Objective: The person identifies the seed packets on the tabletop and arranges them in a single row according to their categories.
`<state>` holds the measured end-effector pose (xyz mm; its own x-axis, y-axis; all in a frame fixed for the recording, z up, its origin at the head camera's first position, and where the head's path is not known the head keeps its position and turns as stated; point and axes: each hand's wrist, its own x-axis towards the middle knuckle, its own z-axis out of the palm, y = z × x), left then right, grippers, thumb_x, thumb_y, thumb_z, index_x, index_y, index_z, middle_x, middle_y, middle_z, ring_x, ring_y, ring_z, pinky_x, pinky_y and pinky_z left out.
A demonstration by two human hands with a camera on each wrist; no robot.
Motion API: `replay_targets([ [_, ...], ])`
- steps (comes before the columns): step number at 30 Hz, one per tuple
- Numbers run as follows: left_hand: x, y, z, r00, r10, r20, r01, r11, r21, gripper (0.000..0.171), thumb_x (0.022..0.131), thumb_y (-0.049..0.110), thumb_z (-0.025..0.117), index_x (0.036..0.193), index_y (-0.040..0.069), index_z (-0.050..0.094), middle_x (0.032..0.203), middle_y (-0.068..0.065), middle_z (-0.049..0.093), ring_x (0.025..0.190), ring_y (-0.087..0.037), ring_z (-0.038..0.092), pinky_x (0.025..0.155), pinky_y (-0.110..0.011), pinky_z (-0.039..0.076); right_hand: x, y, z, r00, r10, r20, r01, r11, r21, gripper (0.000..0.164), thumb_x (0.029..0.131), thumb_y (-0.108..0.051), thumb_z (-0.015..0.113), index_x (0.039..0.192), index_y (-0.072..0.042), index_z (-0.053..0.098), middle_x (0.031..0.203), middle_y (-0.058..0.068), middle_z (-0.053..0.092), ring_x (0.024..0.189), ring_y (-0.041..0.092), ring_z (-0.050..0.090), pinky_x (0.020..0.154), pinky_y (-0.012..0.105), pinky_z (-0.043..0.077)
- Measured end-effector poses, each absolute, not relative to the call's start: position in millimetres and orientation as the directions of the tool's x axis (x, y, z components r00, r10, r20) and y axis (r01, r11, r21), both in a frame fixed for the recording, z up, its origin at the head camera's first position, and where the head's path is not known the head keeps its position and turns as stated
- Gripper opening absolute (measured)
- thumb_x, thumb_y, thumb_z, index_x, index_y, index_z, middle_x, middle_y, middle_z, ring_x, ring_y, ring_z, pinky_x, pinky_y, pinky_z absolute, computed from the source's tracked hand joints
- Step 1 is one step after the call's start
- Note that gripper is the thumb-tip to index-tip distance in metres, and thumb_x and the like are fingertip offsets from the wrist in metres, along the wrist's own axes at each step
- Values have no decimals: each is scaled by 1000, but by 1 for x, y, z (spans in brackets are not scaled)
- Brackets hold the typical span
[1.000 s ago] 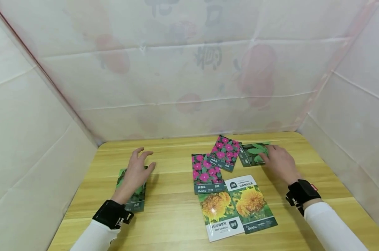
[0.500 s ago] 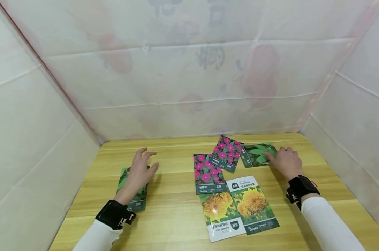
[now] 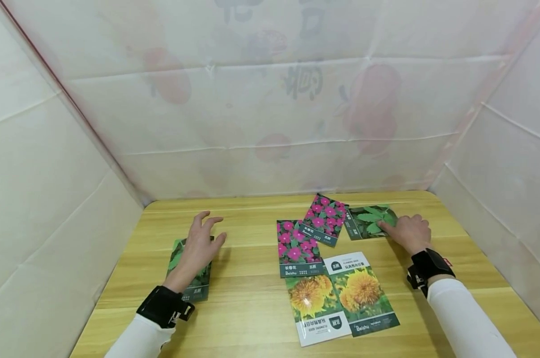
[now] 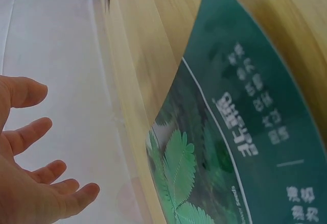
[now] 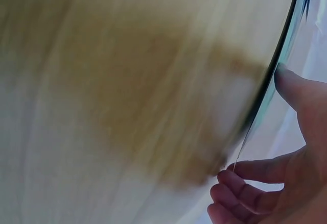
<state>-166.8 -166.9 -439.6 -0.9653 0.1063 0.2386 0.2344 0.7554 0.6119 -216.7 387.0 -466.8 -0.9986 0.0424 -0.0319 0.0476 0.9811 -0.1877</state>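
My left hand (image 3: 199, 248) hovers over a green-leaf seed packet (image 3: 198, 288) at the left of the table, its fingers spread and holding nothing. In the left wrist view the packet's dark green end (image 4: 255, 96) lies apart from those fingers. At the back right, my right hand (image 3: 410, 233) pinches the right edge of another green-leaf seed packet (image 3: 370, 222). The right wrist view shows this packet edge-on (image 5: 265, 91), the thumb on its face and the other fingers (image 5: 255, 198) curled at its edge.
Two pink-flower seed packets (image 3: 296, 243) overlap in the middle, the farther one (image 3: 325, 216) meeting the right-hand leaf packet. Two yellow-flower packets (image 3: 363, 293) lie nearer. Pale cloth walls (image 3: 270, 124) enclose the wooden table (image 3: 247, 308) at back and sides.
My right hand has slid rightward off the leaf packet's face to its right edge, uncovering more of it. The left hand stays over its packet. The view has shifted slightly.
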Motion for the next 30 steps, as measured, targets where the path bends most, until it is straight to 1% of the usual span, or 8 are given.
replay_targets([
  [2,-167,-167,-439,-966,102,239,232,754,615,43,101,12,68,141,-1,59,158,-30,30,143,-53,33,107,-67,38,-217,387,-467,-999,36,-19,39,981,-190,71,104,-57,52,54,-7,50,77,35,51,78,54,52,70,64,42],
  [5,-166,-168,-439,-967,97,236,226,754,617,43,101,13,69,141,-1,59,158,-30,30,143,-53,33,107,-67,38,-218,387,-466,-999,32,7,30,981,-192,70,103,-55,56,51,-10,45,65,23,48,66,45,52,60,53,41],
  [9,-166,-169,-439,-969,91,232,219,755,618,43,101,13,68,141,-1,59,158,-30,29,143,-53,33,107,-67,39,-219,388,-466,-999,28,38,20,980,-200,68,102,-52,60,50,-14,39,54,9,39,54,34,47,52,39,31],
  [15,-166,-170,-438,-968,92,232,220,757,616,42,101,12,68,140,-1,59,158,-31,29,142,-54,33,105,-67,40,-219,387,-463,-998,32,51,20,976,-219,66,101,-50,63,50,-16,37,53,4,35,52,30,44,50,35,28],
  [20,-165,-170,-437,-970,87,225,212,756,620,43,101,13,68,140,-1,59,158,-31,29,142,-54,34,104,-67,41,-218,388,-460,-996,79,44,63,952,-300,66,99,-48,68,53,-16,33,56,-3,24,48,20,35,47,31,24],
  [23,-164,-170,-436,-973,83,218,203,757,621,43,102,13,67,141,-1,58,159,-31,28,142,-54,33,104,-67,41,-217,391,-462,-992,114,59,86,931,-355,61,98,-45,70,66,-2,41,59,-1,25,46,20,36,46,31,24],
  [26,-163,-171,-435,-975,77,209,194,760,621,43,102,13,67,142,-1,58,159,-30,28,143,-54,33,104,-67,41,-216,398,-462,-989,142,43,114,912,-394,60,101,-39,66,93,16,42,62,7,34,50,26,44,47,36,29],
  [30,-163,-172,-435,-976,72,206,187,761,621,43,102,13,66,142,-1,58,159,-30,27,143,-54,33,105,-67,40,-216,410,-454,-986,168,-24,159,870,-467,64,106,-34,57,118,26,36,77,24,51,67,41,57,57,46,43],
])
